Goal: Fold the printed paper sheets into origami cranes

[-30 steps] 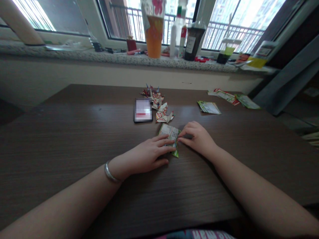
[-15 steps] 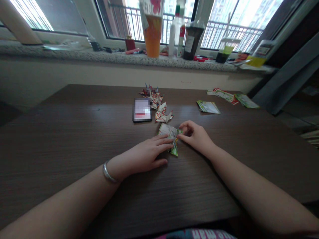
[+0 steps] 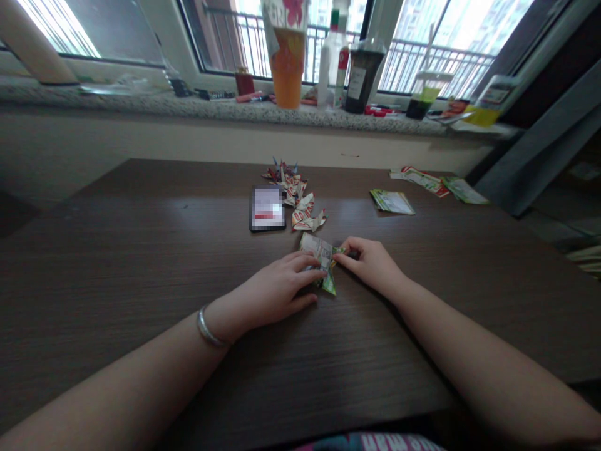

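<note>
Head view: green-and-white wrapper (image 3: 322,247) under left hand (image 3: 282,285), pinched by right hand (image 3: 370,260)

Nearest, a strip of printed cloth (image 3: 370,441) at the bottom edge. Silver bangle (image 3: 209,327) on the left wrist. Left hand palm down, fingers spread, fingertips resting on the wrapper. Right hand narrow: thumb and forefinger close on the wrapper's right edge; exact grip too small to read. Wrapper lies on the brown worktop (image 3: 141,263), between the hands, creased, a green corner pointing toward the wearer.

Just beyond: phone (image 3: 267,208), screen blurred out; right of it, folded paper pieces (image 3: 307,216), cream and red, trailing away in a row. Farther right, a small packet stack (image 3: 393,202); past that, a red-and-white strip (image 3: 425,181) beside a green packet (image 3: 464,191).

Farthest, a speckled sill (image 3: 188,111): orange cup (image 3: 288,72), clear bottle (image 3: 325,75), dark cup (image 3: 360,81). Railing (image 3: 446,59) outside the window.
</note>
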A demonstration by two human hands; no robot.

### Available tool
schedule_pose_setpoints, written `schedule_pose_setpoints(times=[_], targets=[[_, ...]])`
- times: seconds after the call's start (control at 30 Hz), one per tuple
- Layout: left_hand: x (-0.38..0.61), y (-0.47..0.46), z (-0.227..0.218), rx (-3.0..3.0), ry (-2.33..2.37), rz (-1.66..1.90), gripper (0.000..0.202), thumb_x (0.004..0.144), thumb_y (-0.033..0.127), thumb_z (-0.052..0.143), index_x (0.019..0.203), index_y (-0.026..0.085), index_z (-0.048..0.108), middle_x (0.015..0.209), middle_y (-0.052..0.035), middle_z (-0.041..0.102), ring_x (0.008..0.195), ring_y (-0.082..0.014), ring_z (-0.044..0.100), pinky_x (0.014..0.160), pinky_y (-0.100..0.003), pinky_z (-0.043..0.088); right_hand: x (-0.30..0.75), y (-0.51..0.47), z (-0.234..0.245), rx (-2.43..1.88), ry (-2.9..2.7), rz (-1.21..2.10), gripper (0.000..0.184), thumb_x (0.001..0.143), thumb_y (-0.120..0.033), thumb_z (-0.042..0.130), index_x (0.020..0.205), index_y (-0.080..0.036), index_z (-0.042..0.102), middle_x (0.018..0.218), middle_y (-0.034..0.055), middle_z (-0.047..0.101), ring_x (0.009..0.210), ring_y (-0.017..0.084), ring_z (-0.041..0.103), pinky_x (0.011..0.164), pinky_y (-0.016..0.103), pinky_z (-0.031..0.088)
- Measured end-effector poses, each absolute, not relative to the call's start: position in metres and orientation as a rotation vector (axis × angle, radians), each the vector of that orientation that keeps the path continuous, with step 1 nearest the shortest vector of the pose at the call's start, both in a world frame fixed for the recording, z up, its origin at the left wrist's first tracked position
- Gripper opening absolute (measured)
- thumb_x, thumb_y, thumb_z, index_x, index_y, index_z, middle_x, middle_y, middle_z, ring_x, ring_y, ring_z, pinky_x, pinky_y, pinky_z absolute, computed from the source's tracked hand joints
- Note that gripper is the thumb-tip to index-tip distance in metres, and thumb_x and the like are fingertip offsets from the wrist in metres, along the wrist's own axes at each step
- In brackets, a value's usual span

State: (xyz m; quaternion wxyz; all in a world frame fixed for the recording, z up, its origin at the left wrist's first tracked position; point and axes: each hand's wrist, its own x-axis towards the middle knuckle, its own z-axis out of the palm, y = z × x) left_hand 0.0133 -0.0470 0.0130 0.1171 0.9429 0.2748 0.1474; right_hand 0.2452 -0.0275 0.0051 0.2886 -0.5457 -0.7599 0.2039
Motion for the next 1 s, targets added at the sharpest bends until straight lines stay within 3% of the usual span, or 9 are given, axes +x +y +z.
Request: schedule_pose_setpoints(times=[0.17,0.4,0.57,0.8,1.0], targets=[[0.014,-0.05,0.012,2.714,0.922,0.563,0.06,0.082,0.031,0.067,0.135,0.02,0.042,0.138,-0.0128,0.044,0.128,-0.0272,0.044,0.108,-0.044,0.041,0.242,-0.032,0.008,-1.465,-1.985,0.587,0.024,0.08,-0.037,0.064,0.065,-0.019,0.059,0.059,-0.0022,0.059,0.055,0.012,0.05,0.053,0.023,0.036],[0.014,-0.05,0.008,2.89,0.96,0.658,0.09,0.076,0.043,0.071,0.147,0.015,0.023,0.147,-0.0163,0.035,0.139,-0.0317,0.027,0.116,-0.048,0.027,0.235,-0.038,0.008,-1.384,-1.937,0.731,0.022,0.078,-0.035,0.066,0.065,-0.019,0.056,0.057,-0.0034,0.058,0.052,0.01,0.05,0.051,0.022,0.037],[0.016,-0.05,0.011,2.894,1.008,0.692,0.089,0.076,0.04,0.069,0.147,0.014,0.021,0.146,-0.0155,0.04,0.138,-0.0306,0.031,0.118,-0.052,0.016,0.233,-0.042,0.014,-1.306,-2.006,0.662,0.014,0.078,-0.029,0.066,0.071,-0.02,0.06,0.06,-0.0037,0.061,0.053,0.01,0.051,0.053,0.022,0.039],[0.016,-0.053,0.019,2.813,1.063,0.791,0.083,0.077,0.039,0.07,0.144,0.015,0.026,0.131,-0.0142,0.054,0.123,-0.026,0.05,0.117,-0.051,0.019,0.232,-0.047,0.019,-1.17,-1.933,0.638,0.009,0.075,-0.027,0.07,0.074,-0.02,0.063,0.065,-0.002,0.065,0.058,0.011,0.056,0.059,0.024,0.045],[0.017,-0.051,0.02,2.687,1.078,0.928,0.062,0.081,0.034,0.068,0.135,0.019,0.04,0.118,-0.0093,0.061,0.11,-0.0233,0.057,0.113,-0.052,0.028,0.23,-0.051,0.022,-1.149,-1.901,0.718,0.01,0.08,-0.029,0.063,0.075,-0.02,0.066,0.071,0.0009,0.069,0.062,0.013,0.059,0.059,0.025,0.047]])
